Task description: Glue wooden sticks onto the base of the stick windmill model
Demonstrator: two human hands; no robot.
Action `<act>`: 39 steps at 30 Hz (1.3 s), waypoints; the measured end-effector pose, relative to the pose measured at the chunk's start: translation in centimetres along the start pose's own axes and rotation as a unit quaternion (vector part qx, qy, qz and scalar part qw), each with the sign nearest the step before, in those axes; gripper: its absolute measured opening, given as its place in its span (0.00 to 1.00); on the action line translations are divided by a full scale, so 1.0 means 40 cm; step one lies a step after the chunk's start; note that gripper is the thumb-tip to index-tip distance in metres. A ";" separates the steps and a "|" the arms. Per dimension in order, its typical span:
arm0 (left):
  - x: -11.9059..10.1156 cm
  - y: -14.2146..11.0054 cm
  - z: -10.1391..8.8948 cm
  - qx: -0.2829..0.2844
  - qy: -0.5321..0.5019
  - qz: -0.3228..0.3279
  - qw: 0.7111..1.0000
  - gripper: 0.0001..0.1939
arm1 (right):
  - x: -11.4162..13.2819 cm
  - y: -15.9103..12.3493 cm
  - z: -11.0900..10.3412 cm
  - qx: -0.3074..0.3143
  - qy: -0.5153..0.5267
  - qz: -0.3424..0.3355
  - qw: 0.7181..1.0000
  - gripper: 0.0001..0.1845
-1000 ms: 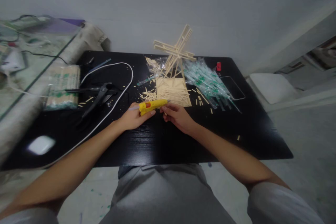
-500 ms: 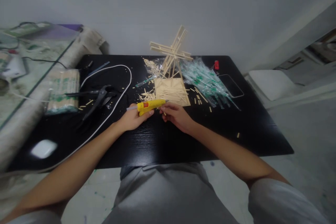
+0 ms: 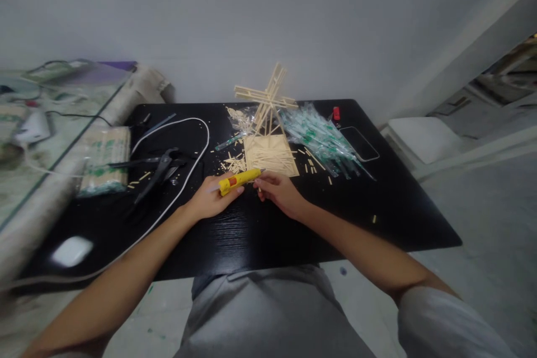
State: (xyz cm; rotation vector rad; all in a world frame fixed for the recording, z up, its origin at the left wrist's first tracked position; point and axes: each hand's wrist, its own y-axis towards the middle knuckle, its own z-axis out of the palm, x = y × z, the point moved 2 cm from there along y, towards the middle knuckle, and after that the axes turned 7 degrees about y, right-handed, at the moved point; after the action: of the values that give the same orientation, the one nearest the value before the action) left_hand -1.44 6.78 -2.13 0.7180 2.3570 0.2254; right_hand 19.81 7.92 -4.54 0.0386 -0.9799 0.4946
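Note:
My left hand (image 3: 212, 198) is closed around a yellow hot glue gun (image 3: 240, 179), its nozzle pointing right. A glue stick pokes out of the gun's rear. Close by the nozzle, my right hand (image 3: 280, 192) pinches a short wooden stick (image 3: 257, 185), mostly covered by the fingers. Just beyond both hands lies a square wooden board (image 3: 268, 144) with many thin sticks on it. At its far side rises a windmill-like model (image 3: 268, 99) of glued sticks with crossed blades.
Left of the hands are black pliers (image 3: 161, 166), a white cable (image 3: 178, 189), a wrapped stick bundle (image 3: 104, 159) and a white case (image 3: 72, 251). To the right lie clear-and-green wrappers (image 3: 321, 137), a phone-like dark slab (image 3: 359, 144) and a red object (image 3: 336, 113). Stick scraps are scattered around the board.
The camera view has tilted, so the table sits lower in the picture. Both hands keep their grips, with the glue gun's nozzle staying beside the right fingers.

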 end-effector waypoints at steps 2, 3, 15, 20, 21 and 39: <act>-0.001 -0.001 -0.002 -0.006 0.005 0.009 1.000 0.11 | -0.001 0.002 -0.002 -0.002 -0.005 -0.007 1.000 0.21; -0.001 -0.001 -0.002 -0.006 0.009 0.010 1.000 0.11 | -0.002 0.003 -0.003 -0.001 -0.006 -0.007 1.000 0.21; -0.011 0.000 0.001 -0.003 0.018 0.012 1.000 0.13 | -0.005 0.009 -0.010 0.016 0.002 -0.002 1.000 0.21; -0.007 -0.002 0.002 0.006 0.024 -0.001 1.000 0.14 | -0.006 0.009 -0.010 0.022 -0.003 -0.002 1.000 0.21; -0.006 -0.002 0.002 0.008 0.024 -0.001 1.000 0.14 | -0.006 0.009 -0.010 0.022 -0.003 -0.003 1.000 0.21; -0.009 -0.004 0.012 0.015 0.050 0.037 0.998 0.12 | -0.012 0.016 -0.012 0.014 -0.003 -0.009 1.000 0.20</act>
State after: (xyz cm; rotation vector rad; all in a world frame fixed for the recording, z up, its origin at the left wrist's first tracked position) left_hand -0.97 6.42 -2.35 0.8260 2.4361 0.2648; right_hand 19.71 8.40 -5.32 0.0744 -0.9781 0.4917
